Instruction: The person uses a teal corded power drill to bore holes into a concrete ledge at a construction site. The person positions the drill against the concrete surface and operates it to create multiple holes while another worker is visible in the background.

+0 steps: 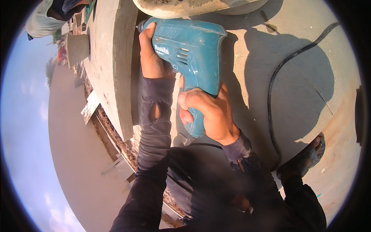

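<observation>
A teal corded power drill [197,50] lies across the upper middle of the view, its dark chuck [142,25] pointing left at a concrete slab's upright face. My left hand [151,58] supports the drill body from below and behind the chuck, its thumb up along the side. Around the drill's handle my right hand [210,110] is closed, the fingers wrapped near the trigger. Whether a bit sits in the chuck cannot be made out. Both forearms wear dark sleeves.
The pale concrete slab [123,77] stands at the left, with a round concrete piece [77,48] beyond it. A black cable [272,85] curves over the concrete floor [344,127] at right. At the top sits a rounded concrete basin [201,9]. Another person's clothing [46,21] shows upper left. My sandalled foot [309,156] is lower right.
</observation>
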Demonstrator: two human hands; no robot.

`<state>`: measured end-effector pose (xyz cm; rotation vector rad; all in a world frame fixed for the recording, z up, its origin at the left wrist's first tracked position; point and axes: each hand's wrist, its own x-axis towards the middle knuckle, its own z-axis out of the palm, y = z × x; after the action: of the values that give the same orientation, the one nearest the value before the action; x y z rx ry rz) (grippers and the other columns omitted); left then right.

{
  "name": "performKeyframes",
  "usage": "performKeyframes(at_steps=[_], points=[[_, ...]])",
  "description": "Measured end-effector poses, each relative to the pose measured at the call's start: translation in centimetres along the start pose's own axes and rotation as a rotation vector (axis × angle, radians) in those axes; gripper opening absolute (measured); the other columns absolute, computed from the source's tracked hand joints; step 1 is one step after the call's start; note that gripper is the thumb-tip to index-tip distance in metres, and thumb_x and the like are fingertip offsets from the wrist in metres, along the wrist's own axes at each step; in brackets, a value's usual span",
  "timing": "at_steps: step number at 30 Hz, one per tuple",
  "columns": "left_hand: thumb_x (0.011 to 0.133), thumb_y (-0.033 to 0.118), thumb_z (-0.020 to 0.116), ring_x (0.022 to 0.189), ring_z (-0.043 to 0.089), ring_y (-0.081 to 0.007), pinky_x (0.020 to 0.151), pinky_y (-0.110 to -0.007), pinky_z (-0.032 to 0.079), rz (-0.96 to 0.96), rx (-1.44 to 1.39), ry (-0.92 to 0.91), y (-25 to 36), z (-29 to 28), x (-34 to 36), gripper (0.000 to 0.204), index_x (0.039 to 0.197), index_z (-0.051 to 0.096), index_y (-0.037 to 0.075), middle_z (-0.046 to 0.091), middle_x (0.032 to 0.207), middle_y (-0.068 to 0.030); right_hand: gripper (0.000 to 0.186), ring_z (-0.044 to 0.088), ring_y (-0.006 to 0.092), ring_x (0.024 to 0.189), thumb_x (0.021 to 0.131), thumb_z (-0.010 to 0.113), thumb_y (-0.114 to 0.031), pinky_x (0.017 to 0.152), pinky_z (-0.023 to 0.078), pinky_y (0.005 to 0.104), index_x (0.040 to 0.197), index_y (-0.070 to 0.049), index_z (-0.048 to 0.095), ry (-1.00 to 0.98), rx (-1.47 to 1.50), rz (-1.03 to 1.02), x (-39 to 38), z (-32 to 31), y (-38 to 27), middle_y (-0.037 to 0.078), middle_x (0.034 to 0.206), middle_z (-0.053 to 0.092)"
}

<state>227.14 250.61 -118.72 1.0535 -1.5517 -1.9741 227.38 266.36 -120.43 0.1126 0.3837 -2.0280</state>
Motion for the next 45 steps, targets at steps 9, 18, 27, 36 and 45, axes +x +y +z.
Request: performKeyframes(at_steps=[9,18,27,36,45], points=[[0.089,0.043,0.049,0.089,0.064,-0.0222,0.078,-0.035,0.052,0.059,0.005,-0.027,-0.4,0.7,0.0,0.045,0.110,0.059,0.004,0.066,0.100,-0.0103,0.016,0.050,0.0110,0.045,0.076,0.062,-0.006,0.045,0.041,0.0263,0.086,0.004,0.055,0.020,0.047,0.053,-0.7,-0.1,-1.0,0.004,0.058,0.051],[0.094,0.037,0.046,0.092,0.060,-0.0173,0.082,-0.032,0.048,-0.002,0.027,-0.021,-1.1,0.6,-1.1,0.039,0.111,0.057,0.004,0.063,0.102,-0.0066,0.018,0.051,0.0123,0.047,0.075,0.063,-0.006,0.046,0.042,0.0276,0.087,0.004,0.055,0.027,0.124,0.087,-1.0,-1.1,-0.1,0.005,0.060,0.051],[0.091,0.038,0.052,0.089,0.060,-0.0168,0.079,-0.030,0.048,-0.029,0.071,0.055,-0.6,-2.0,-2.3,0.037,0.104,0.059,0.005,0.063,0.097,-0.0057,0.022,0.049,0.0153,0.047,0.075,0.058,-0.006,0.048,0.041,0.0287,0.092,0.006,0.053,0.035,0.116,0.088,-1.9,-0.1,2.5,0.007,0.061,0.051],[0.089,0.035,0.054,0.091,0.059,-0.0193,0.082,-0.032,0.047,-0.075,0.020,0.111,-1.4,-3.8,-3.0,0.037,0.108,0.057,0.003,0.062,0.098,-0.0079,0.019,0.050,0.0113,0.048,0.077,0.060,-0.005,0.050,0.041,0.0268,0.093,0.003,0.052,0.029,0.148,0.139,-2.7,-0.1,3.1,0.004,0.059,0.050],[0.087,0.039,0.057,0.091,0.059,-0.0189,0.082,-0.031,0.047,-0.055,0.045,0.147,-1.1,-4.5,-4.0,0.040,0.108,0.057,0.004,0.061,0.099,-0.0080,0.020,0.049,0.0111,0.049,0.077,0.061,-0.002,0.049,0.042,0.0270,0.093,0.003,0.052,0.013,0.185,0.158,-3.2,0.3,4.2,0.004,0.062,0.051]])
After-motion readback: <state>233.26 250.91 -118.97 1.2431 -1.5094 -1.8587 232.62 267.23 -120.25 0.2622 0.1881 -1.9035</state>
